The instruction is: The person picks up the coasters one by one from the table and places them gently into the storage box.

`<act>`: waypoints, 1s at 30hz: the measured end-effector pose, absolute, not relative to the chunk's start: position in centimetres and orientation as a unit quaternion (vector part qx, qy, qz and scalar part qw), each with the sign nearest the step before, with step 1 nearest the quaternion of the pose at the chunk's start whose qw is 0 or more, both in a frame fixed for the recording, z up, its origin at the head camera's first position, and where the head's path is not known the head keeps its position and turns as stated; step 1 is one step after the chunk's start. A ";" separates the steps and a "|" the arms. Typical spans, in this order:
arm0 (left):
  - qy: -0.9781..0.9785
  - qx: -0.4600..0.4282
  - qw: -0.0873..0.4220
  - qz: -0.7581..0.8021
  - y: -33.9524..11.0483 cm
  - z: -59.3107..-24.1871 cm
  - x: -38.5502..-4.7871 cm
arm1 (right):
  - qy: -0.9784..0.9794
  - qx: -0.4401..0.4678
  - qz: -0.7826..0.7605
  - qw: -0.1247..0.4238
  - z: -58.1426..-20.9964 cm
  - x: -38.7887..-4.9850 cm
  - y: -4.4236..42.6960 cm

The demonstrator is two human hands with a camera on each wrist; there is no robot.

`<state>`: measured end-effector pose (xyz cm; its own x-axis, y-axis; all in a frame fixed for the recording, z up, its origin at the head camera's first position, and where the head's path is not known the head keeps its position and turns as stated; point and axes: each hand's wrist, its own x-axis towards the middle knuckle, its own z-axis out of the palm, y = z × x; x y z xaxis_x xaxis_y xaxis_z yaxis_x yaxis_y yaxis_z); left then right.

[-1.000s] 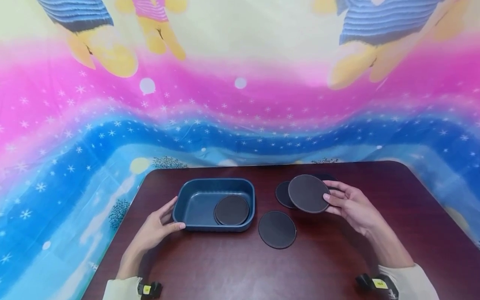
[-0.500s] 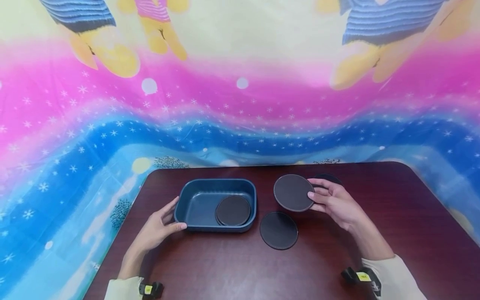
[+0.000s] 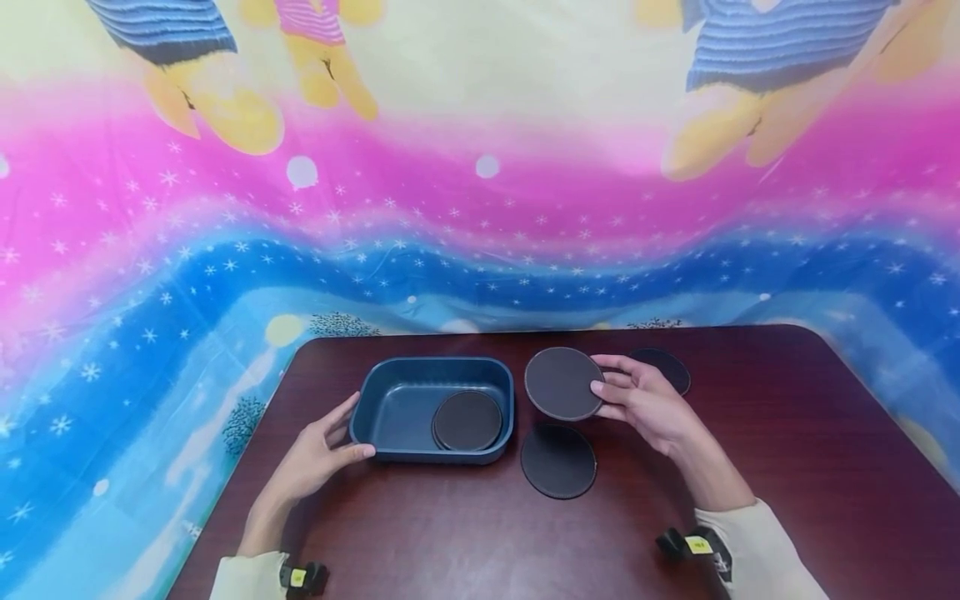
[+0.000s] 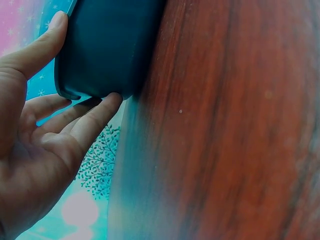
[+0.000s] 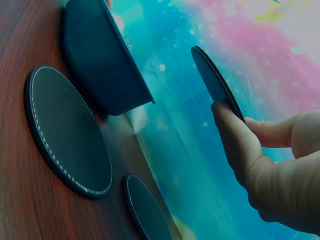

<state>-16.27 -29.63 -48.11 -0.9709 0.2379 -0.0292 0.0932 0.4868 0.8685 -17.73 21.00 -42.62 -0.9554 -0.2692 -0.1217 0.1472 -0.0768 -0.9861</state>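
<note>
I have the right hand (image 3: pixel 648 410) pinching a raised dark disc (image 3: pixel 562 383) off the container (image 3: pixel 392 412)'s 3 o'clock side; the left hand (image 3: pixel 318 452) braces its 8 o'clock corner, fingers spread. Perhaps halfway, I judge — apparent disc stack (image 3: pixel 467 422) inside at 4 o'clock, near disc (image 3: pixel 558 468) and far disc (image 3: pixel 673 370) still out.

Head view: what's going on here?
A person's right hand holds a dark round disc up off the table, to the right of the blue container, while the left hand touches the container's left end. Another disc lies in the container's right half, perhaps with one under it. Two more lie on the table, a near disc and a far disc.
</note>
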 end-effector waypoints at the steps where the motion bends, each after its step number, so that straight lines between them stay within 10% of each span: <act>1: 0.859 0.099 0.072 0.497 -29.7 -48.2 -16.2 | 0.664 -0.045 -0.733 0.143 -42.7 -17.8 20.8; 30: 0.862 0.105 0.069 0.491 -29.7 -48.2 -16.3 | 0.659 -0.039 -0.732 0.168 -43.1 -19.0 16.5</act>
<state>-16.25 -29.71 -48.25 -0.9684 0.2490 -0.0156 0.1133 0.4948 0.8616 -18.99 16.48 -43.12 -0.9406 -0.2968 -0.1650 0.1950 -0.0745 -0.9780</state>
